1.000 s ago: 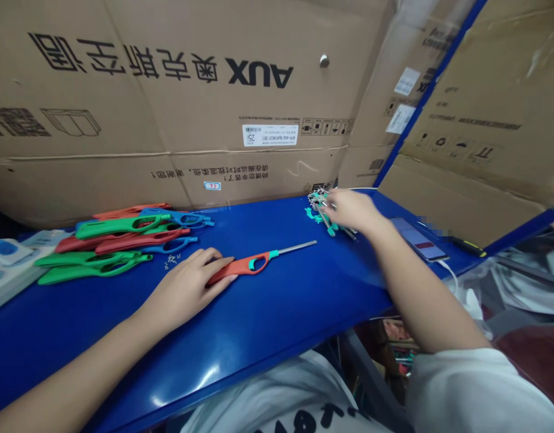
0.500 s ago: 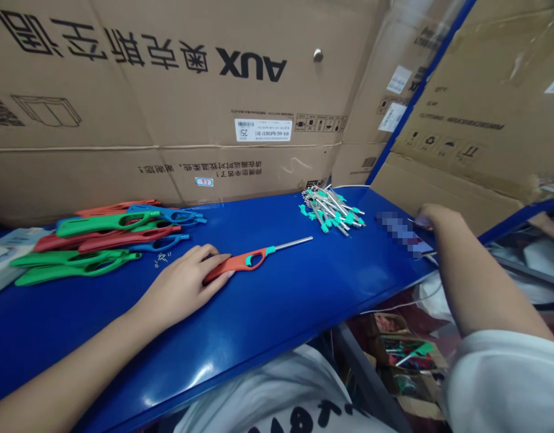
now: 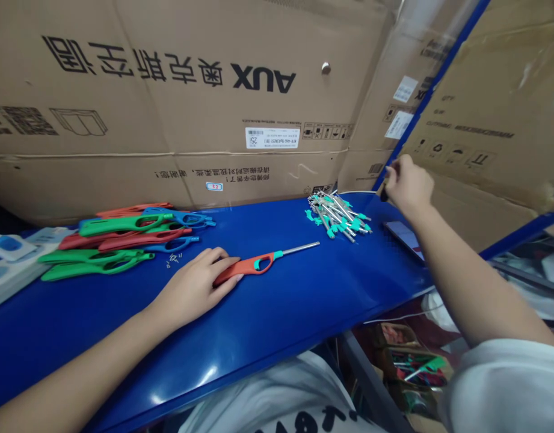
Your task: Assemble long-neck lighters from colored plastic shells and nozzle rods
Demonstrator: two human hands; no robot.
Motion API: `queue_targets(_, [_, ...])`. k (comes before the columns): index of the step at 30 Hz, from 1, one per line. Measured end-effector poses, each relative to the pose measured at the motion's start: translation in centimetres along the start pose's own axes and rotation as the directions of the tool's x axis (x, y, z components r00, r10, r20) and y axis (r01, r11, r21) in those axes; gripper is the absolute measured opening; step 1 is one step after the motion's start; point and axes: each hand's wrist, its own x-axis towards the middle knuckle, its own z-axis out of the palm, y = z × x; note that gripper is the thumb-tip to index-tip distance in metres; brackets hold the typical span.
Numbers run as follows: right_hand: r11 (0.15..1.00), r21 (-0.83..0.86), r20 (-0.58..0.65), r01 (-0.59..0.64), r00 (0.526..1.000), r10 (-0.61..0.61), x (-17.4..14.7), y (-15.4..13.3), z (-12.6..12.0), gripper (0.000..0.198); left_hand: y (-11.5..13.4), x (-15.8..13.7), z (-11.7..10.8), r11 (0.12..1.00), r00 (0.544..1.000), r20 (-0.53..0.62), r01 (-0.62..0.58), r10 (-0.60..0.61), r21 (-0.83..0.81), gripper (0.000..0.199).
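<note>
The person's left hand [image 3: 200, 284] grips the orange long-nosed lighter [image 3: 246, 266] on the blue worktop [image 3: 258, 325], while the right hand [image 3: 409, 183], raised near the phone [image 3: 405, 236], clasps a mostly hidden dark object [image 3: 384, 193].

Small assembly workshop, blue-topped workbench [image 3: 267, 319] walled by AUX air-conditioner carton cardboard [image 3: 168, 114], stacked utility-lighter handles [image 3: 118, 225] in several colours, heaped metal lighter nozzles [image 3: 337, 210], white power strip [image 3: 21, 270], open parts boxes [image 3: 385, 364] below

Left hand [image 3: 200, 285] holding an orange lighter [image 3: 246, 266] on a blue table [image 3: 277, 319], right hand [image 3: 408, 185] raised with a dark object [image 3: 384, 193]
</note>
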Motion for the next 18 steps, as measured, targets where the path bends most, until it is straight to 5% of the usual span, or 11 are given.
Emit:
queue_targets(4, [0.811,0.521,-0.132,0.267,0.964,-0.233,-3.1,-8.3,-1.6,0.017,0.2,-0.1,0.0,0.999,1.000,-0.004,-0.004,0.004,-0.042,0.048])
queue_targets(8, [0.633,0.630,-0.111,0.450,0.859,-0.500,-6.8,-15.2,-2.4,0.015,0.5,-0.3,-0.1,0.997,1.000,-0.010,0.022,-0.023,-0.075,0.050])
queue_targets(12, [0.561,0.700,-0.104,0.442,0.840,-0.532,-8.7,-18.7,-2.6,0.014,0.9,-0.6,-0.3,0.996,1.000,-0.009,0.028,-0.029,-0.086,0.047])
queue_targets(18, [0.406,0.870,-0.065,0.280,0.881,-0.468,-9.7,-19.1,-0.7,0.013,1.1,-0.6,-0.4,0.996,0.999,-0.003,0.035,-0.035,-0.079,0.044])
